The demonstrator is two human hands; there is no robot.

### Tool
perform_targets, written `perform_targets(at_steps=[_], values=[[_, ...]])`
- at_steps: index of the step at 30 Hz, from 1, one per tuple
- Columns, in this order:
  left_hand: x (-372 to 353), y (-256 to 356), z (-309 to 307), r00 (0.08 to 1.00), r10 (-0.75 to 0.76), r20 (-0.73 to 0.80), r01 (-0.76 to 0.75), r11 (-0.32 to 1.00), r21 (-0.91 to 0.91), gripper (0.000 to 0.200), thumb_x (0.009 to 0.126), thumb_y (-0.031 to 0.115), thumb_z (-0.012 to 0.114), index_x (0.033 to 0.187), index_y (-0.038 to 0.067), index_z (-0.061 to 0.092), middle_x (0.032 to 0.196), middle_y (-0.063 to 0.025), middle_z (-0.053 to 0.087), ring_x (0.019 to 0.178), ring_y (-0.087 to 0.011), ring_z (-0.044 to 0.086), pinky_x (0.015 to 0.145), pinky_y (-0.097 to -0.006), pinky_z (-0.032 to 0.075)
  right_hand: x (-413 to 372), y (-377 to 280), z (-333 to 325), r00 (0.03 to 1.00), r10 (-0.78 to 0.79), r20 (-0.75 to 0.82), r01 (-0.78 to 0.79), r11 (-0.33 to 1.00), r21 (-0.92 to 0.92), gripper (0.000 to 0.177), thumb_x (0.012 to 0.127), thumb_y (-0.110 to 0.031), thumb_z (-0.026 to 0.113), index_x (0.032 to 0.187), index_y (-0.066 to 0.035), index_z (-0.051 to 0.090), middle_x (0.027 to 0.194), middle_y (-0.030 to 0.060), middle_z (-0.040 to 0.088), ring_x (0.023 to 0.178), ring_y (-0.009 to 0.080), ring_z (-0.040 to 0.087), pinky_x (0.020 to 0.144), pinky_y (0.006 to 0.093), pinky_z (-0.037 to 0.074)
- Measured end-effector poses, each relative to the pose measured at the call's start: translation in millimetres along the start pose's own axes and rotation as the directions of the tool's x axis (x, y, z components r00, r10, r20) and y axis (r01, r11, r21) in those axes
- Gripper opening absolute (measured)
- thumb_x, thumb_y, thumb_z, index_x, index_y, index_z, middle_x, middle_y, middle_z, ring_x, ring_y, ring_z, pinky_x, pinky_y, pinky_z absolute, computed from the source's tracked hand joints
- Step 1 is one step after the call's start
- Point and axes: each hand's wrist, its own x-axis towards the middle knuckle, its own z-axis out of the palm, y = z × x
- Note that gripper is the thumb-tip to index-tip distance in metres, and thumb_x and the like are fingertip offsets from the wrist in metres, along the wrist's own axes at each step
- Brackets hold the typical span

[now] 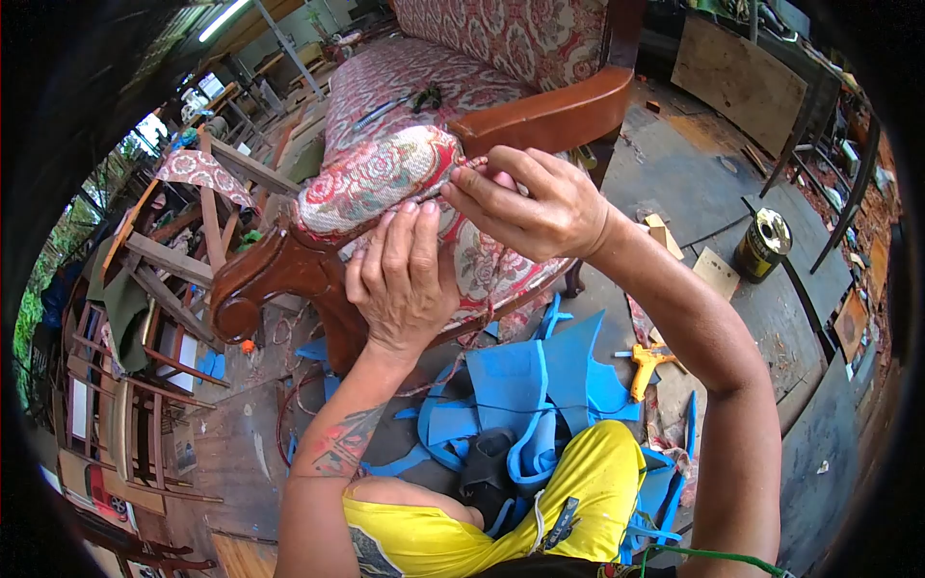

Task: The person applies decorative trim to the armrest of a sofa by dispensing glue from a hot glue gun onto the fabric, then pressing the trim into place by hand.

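A padded armrest [381,183] in red and cream floral fabric sits on the carved brown wooden arm [275,275] of a sofa. My left hand [405,279] lies against the pad's lower side edge, its fingers stretched out and pressing on the fabric. At the pad's back end, my right hand [530,202] is closed in a pinch on a thin braided trim cord [479,162], most of which the fingers hide. Behind the armrest, a pen-like tool [381,114] and a small dark item [427,98] rest on the floral seat [462,72].
Blue foam offcuts [511,380] are heaped on the floor before my knees. A yellow glue gun [647,371] lies to their right, with an open can [763,246] farther off. Wooden frames [173,260] are stacked at left. Another wooden sofa arm [549,106] stands behind my right hand.
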Motion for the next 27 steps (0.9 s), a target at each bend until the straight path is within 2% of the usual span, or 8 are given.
perform_targets(at_steps=[4,13,20,22,27], values=[[0.4,0.0,-2.5,1.0,0.0,0.029,-0.001,1.0,0.031,0.053,0.11,0.044,0.056,0.153,0.014,0.06,0.143,-0.0016,0.059,0.133,-0.0199,0.053,0.109,-0.0403,0.031,2.4,-0.4,-0.3,1.0,0.004,0.004,-0.004,1.0,-0.003,0.042,0.076,-0.02,0.076,0.115,-0.007,0.082,0.116,0.0028,0.066,0.109,0.0238,0.068,0.075,0.031,0.059],[2.8,-2.2,-5.2,1.0,0.005,0.03,-0.008,0.993,0.118,0.053,0.108,0.045,0.059,0.153,0.018,0.061,0.139,-0.0005,0.057,0.133,-0.0198,0.05,0.111,-0.0423,0.028,0.3,-1.4,1.1,1.0,0.01,0.017,-0.011,1.0,0.011,0.042,0.077,-0.02,0.076,0.116,-0.008,0.082,0.118,0.003,0.065,0.108,0.0241,0.067,0.075,0.0318,0.06],[1.7,-0.9,-1.8,1.0,0.003,0.019,-0.005,0.994,0.112,0.056,0.106,0.049,0.061,0.153,0.019,0.06,0.139,0.0001,0.057,0.133,-0.02,0.05,0.112,-0.043,0.028,1.0,-1.3,-0.9,0.999,-0.002,0.035,0.002,1.0,-0.019,0.041,0.078,-0.021,0.076,0.117,-0.009,0.082,0.117,0.0023,0.066,0.109,0.0235,0.067,0.075,0.0312,0.059],[0.4,1.7,-0.3,0.998,-0.056,-0.007,0.057,0.996,0.068,0.05,0.105,0.044,0.064,0.151,0.024,0.064,0.138,0.0053,0.06,0.131,-0.0161,0.054,0.114,-0.0427,0.028,0.6,-1.9,1.1,1.0,0.003,0.023,-0.003,1.0,-0.019,0.042,0.078,-0.021,0.076,0.118,-0.01,0.082,0.117,0.0023,0.066,0.108,0.023,0.067,0.074,0.0312,0.059],[0.0,1.6,-0.2,0.998,-0.06,-0.006,0.06,0.996,0.069,0.049,0.106,0.044,0.063,0.151,0.024,0.064,0.138,0.0056,0.06,0.132,-0.0159,0.054,0.114,-0.0423,0.028,0.1,-0.6,1.6,1.0,-0.003,0.025,0.003,1.0,-0.016,0.047,0.079,-0.022,0.075,0.124,-0.011,0.081,0.115,0.0023,0.065,0.107,0.022,0.067,0.075,0.0313,0.059]])
